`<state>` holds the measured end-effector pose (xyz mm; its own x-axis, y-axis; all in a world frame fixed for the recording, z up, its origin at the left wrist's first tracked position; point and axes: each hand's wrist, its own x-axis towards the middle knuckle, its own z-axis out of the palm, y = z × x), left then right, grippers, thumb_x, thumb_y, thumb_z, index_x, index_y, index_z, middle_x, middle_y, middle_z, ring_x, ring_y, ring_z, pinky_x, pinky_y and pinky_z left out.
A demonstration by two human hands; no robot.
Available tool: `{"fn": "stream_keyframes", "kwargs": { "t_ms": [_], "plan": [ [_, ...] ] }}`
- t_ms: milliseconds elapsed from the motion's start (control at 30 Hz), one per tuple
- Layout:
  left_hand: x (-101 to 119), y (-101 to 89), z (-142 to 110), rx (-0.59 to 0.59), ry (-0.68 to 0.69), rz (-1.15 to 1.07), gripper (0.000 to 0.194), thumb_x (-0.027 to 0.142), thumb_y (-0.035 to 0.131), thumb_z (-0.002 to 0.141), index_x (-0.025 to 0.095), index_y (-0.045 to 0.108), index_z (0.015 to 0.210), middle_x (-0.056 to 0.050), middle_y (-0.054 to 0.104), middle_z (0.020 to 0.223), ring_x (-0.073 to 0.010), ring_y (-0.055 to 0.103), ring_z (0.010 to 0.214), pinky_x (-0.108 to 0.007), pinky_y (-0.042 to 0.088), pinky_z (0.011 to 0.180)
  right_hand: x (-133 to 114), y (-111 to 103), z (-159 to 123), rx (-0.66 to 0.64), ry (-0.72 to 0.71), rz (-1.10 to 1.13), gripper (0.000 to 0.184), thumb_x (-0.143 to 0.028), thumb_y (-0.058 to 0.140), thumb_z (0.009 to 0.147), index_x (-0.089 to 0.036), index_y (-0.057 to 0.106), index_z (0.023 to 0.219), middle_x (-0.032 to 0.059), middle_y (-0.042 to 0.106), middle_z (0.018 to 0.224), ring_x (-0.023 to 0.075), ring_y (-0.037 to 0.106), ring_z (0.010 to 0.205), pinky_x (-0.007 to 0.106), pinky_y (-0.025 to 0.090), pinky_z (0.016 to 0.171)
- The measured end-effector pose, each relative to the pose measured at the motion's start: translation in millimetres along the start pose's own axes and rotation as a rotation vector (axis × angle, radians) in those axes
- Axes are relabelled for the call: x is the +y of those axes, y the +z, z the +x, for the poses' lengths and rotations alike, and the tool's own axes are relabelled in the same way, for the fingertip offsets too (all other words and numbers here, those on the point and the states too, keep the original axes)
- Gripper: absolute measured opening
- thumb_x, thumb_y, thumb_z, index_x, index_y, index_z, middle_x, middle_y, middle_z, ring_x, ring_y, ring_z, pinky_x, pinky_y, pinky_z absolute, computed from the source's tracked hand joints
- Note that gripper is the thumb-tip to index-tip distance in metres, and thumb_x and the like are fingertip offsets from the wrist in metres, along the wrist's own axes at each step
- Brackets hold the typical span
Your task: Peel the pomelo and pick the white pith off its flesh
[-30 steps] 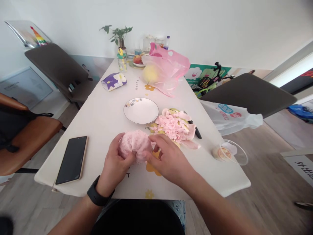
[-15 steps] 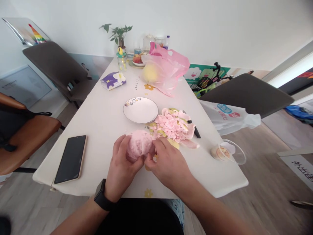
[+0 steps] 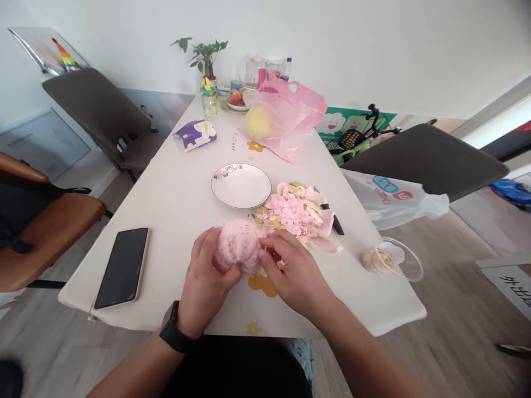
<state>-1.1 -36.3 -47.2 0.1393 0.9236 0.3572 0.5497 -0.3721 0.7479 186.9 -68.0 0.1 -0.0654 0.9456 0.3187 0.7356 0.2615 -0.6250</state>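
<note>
Left hand: there it is, the left hand [image 3: 203, 282] wrapped around the fruit from the lower left, fingers curled up its side, a black smartwatch [image 3: 174, 327] on the wrist.
Right hand: right hand [image 3: 296, 273] comes in from the other side, fingers [image 3: 276, 241] pressed onto the fruit's right flank and picking at its pink skin.
Hands together: they're close, both clamped on the same fruit, nearly meeting underneath it.
Fruit: a peeled pomelo [image 3: 237, 246], fuzzy pink pith all over, held just above the white table [image 3: 166, 221], right beside the peel.
Peel: a big heap of pomelo peel [image 3: 295, 213], pink and yellow-green, sits just right of the hands, touching a black-handled knife [image 3: 335, 224].
Nearby: a white plate [image 3: 240, 186] just above the heap, a smartphone [image 3: 123, 268] off to the left, and a clear plastic lid [image 3: 398, 260] near the right edge.
Far end: a pink plastic bag [image 3: 286, 110] around a yellow pomelo [image 3: 257, 122], with a tissue pack [image 3: 194, 135] to its left.
</note>
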Motion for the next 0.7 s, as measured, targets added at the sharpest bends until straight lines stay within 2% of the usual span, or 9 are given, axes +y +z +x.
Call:
{"fn": "stream_keyframes", "kwargs": {
  "t_ms": [100, 200, 333, 533, 700],
  "plan": [
    [0.5, 0.1, -0.7, 0.0, -0.015, -0.021, 0.064, 0.025, 0.071, 0.08, 0.025, 0.045, 0.139, -0.01, 0.053, 0.136, -0.0277, 0.054, 0.124, -0.044, 0.054, 0.1, -4.9, 0.3, -2.6, -0.02, 0.054, 0.006, 0.018, -0.026, 0.059, 0.093, -0.018, 0.062, 0.108, 0.0077, 0.06, 0.099, 0.0192, 0.061, 0.085, 0.033, 0.053, 0.073],
    [1.5, 0.6, -1.5, 0.0, -0.023, -0.027, 0.064, 0.026, 0.071, 0.08, 0.025, 0.046, 0.139, -0.01, 0.053, 0.136, -0.0278, 0.054, 0.124, -0.043, 0.054, 0.098, -10.1, 4.9, -3.1, -0.018, 0.1, -0.075, 0.02, -0.028, 0.064, 0.088, -0.016, 0.063, 0.103, 0.0071, 0.06, 0.094, 0.0204, 0.059, 0.081, 0.036, 0.052, 0.07],
    [2.0, 1.9, -2.5, 0.012, -0.035, -0.036, 0.065, 0.025, 0.071, 0.08, 0.026, 0.045, 0.14, -0.01, 0.053, 0.136, -0.0275, 0.054, 0.124, -0.043, 0.055, 0.097, -14.1, 8.8, -0.8, -0.012, 0.133, -0.086, 0.016, -0.023, 0.059, 0.085, -0.016, 0.061, 0.099, 0.006, 0.057, 0.092, 0.0195, 0.058, 0.079, 0.036, 0.05, 0.07],
    [1.8, 3.1, -3.5, 0.018, -0.019, -0.041, 0.065, 0.025, 0.072, 0.079, 0.026, 0.047, 0.139, -0.011, 0.054, 0.136, -0.0274, 0.055, 0.125, -0.041, 0.056, 0.095, -16.8, 8.3, 2.8, -0.02, 0.309, 0.02, 0.016, -0.02, 0.059, 0.079, -0.02, 0.055, 0.094, 0.0047, 0.053, 0.099, 0.0164, 0.055, 0.075, 0.034, 0.049, 0.067],
    [3.2, 2.4, -4.2, 0.026, 0.029, -0.008, 0.067, 0.023, 0.072, 0.079, 0.026, 0.046, 0.14, -0.011, 0.052, 0.138, -0.0275, 0.055, 0.127, -0.043, 0.054, 0.099, -18.2, 9.3, 4.3, -0.016, 0.366, 0.018, 0.014, -0.018, 0.059, 0.076, -0.021, 0.052, 0.088, 0.0034, 0.052, 0.096, 0.0168, 0.054, 0.075, 0.033, 0.047, 0.066]
  ]
}}
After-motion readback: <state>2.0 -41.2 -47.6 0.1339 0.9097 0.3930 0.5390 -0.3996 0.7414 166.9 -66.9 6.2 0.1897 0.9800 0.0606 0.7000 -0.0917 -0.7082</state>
